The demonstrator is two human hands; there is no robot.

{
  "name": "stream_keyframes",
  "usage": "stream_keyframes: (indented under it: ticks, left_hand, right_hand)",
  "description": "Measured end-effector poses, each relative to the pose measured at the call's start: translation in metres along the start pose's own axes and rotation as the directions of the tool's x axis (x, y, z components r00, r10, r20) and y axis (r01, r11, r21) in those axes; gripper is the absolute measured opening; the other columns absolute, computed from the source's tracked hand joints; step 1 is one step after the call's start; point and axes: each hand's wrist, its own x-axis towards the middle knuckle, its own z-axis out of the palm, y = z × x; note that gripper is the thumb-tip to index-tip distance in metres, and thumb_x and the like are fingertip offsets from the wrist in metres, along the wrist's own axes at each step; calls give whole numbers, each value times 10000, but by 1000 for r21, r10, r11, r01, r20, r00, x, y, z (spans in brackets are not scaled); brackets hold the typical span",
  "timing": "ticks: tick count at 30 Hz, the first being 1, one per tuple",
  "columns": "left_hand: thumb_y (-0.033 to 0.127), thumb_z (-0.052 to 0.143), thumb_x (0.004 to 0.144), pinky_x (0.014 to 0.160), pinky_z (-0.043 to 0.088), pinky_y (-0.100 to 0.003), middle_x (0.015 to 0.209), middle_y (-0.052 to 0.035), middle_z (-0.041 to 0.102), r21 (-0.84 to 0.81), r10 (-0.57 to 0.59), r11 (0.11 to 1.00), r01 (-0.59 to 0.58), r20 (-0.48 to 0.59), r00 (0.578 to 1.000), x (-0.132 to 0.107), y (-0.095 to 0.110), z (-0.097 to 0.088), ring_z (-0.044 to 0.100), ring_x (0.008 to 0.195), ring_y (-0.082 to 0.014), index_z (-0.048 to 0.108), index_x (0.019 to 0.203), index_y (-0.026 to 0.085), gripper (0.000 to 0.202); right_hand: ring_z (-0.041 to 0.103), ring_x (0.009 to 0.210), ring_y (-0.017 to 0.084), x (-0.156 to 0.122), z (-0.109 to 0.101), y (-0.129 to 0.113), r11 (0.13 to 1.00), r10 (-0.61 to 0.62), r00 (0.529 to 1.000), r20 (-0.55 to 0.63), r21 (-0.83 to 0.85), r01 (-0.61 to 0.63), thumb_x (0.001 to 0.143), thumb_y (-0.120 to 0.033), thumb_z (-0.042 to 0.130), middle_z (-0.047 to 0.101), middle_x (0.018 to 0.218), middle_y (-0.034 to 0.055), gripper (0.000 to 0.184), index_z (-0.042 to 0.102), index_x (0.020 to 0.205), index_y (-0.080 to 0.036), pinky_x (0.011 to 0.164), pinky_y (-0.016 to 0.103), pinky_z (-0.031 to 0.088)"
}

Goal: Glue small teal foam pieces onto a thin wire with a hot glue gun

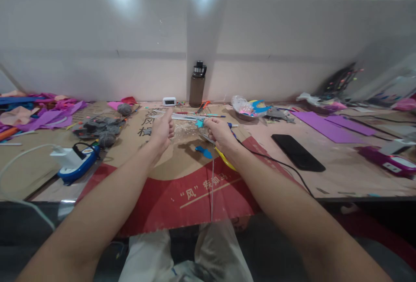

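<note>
My right hand (pixel 221 133) is closed in a pinch near a small teal star-shaped piece (pixel 199 123), which shows at its fingertips. To its left, my left hand (pixel 163 129) is closed with the thumb on top; whatever it may hold is hidden. Both hands are over a sheet of printed cardboard (pixel 165 165). Partly behind my right wrist are scissors with yellow handles (pixel 226 159). A blue cut piece (pixel 204 152) lies between my forearms. Below it, a thin pale strand (pixel 212 186) runs down past the front edge of the cardboard.
A dark bottle (pixel 197 86) and small white clock (pixel 169 101) stand at the back. Grey fuzzy material (pixel 97 130) and a blue power strip (pixel 79 165) are left. Rightward are a bowl (pixel 249 116), black phone (pixel 297 152), purple sheets (pixel 328 126) and a black cable (pixel 282 163).
</note>
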Motion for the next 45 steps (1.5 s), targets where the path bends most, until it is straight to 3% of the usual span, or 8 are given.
stream_keyframes:
  ticks: [3,7,14,17,23,29,37,45]
  left_hand:
    - [477,621,765,373,66,-211,462,102,192,-22,-33,999,33,23,999,1,-1,0,129,357,-40,252,583,221,485]
    - [436,590,802,367,95,-187,454,97,220,-9,-80,997,81,75,994,2,-9,1,159,346,-37,372,593,196,386]
    - [356,562,822,374,220,-168,506,64,370,48,-95,995,91,94,991,-2,-20,8,304,382,-42,488,655,166,263]
    - [361,544,828,406,310,-174,580,18,487,74,-90,994,84,78,993,-4,-17,11,420,446,-58,566,704,144,251]
    - [359,602,754,482,408,-194,790,-49,631,144,-32,990,10,154,988,-8,-14,13,555,622,-104,663,818,141,236]
    - [344,667,686,501,419,-213,729,-26,616,327,32,939,-101,211,977,-15,-10,17,551,640,-122,673,838,141,253]
    - [300,663,685,489,371,-214,604,14,575,361,43,924,-130,240,970,-13,-11,16,493,527,-88,648,780,149,179]
    - [285,673,677,487,351,-213,582,18,559,338,-2,937,-84,247,969,-12,-11,15,470,508,-77,634,739,144,159]
  right_hand:
    - [208,399,29,-1,1,0,1000,4,1000,-21,-10,-5,621,-275,644,301,459,-106,216,442,627,-197,383,182,119]
    - [225,400,26,0,2,1,999,17,999,-50,-38,-19,609,-274,635,315,462,-107,196,461,640,-192,380,175,136]
    - [209,394,27,-1,3,1,996,-2,999,-34,-86,-1,621,-286,636,315,466,-110,182,485,658,-190,380,193,131]
    - [204,383,29,-3,4,0,991,-17,999,-32,-130,13,651,-296,625,312,459,-107,175,484,650,-193,381,204,135]
    - [223,387,36,-4,5,0,979,-55,998,-28,-197,48,657,-296,620,349,481,-93,162,494,651,-193,384,214,141]
    - [241,392,41,-6,6,0,963,-102,995,-11,-252,96,651,-307,603,380,488,-86,149,507,658,-194,391,219,162]
    - [287,418,51,-6,7,2,953,-134,991,14,-271,133,640,-324,588,421,504,-72,153,517,666,-192,415,213,193]
    - [271,425,53,-8,7,0,951,-139,990,35,-275,144,651,-337,593,394,493,-79,166,510,665,-194,426,216,188]
